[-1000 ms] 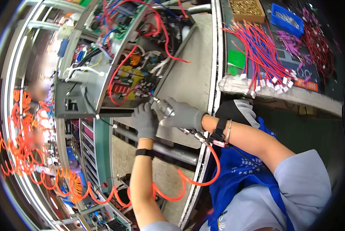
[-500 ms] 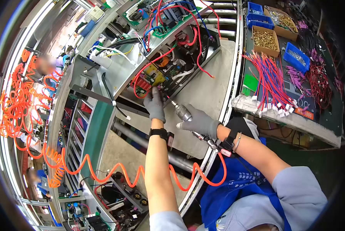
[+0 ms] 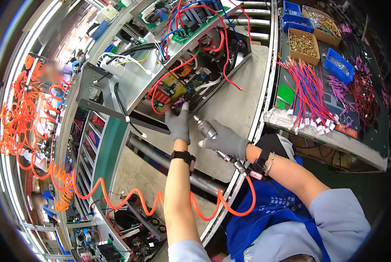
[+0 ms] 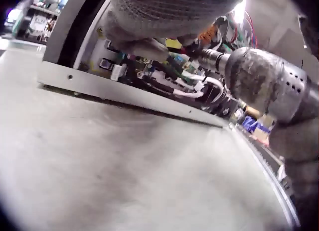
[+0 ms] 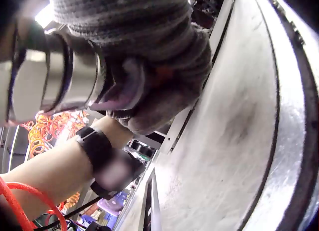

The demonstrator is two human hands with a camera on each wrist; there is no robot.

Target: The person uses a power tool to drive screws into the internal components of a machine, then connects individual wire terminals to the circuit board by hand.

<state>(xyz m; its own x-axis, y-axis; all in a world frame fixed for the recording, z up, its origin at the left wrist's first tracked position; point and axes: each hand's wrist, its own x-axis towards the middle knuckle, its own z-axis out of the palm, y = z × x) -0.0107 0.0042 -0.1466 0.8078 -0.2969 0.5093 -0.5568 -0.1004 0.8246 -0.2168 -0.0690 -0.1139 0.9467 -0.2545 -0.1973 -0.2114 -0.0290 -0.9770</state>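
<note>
My gloved left hand (image 3: 178,124) reaches over the near edge of an opened metal chassis (image 3: 136,87), fingertips among its circuit boards and wires. A purple wire end (image 3: 178,101) shows right beside those fingertips; I cannot tell whether they pinch it. In my gloved right hand (image 3: 227,140) I grip an air screwdriver (image 3: 207,129), fingers wrapped round its body, the bit pointing toward the chassis. The left wrist view shows the screwdriver (image 4: 264,76) close by the left glove (image 4: 169,14), its front end overlapping the boards.
An orange coiled air hose (image 3: 252,196) runs from the tool across to the left. At right, a bench (image 3: 317,137) bears red-and-blue wire bundles (image 3: 306,91), a cardboard box (image 3: 303,46) of brass parts and blue bins (image 3: 338,65). Conveyor rollers (image 3: 204,181) lie below. Another chassis (image 3: 138,222) stands lower left.
The head view has shifted. My left fingers have moved into the chassis, then drawn back slightly. The screwdriver's tip has come away from its place beside the left hand at the chassis edge.
</note>
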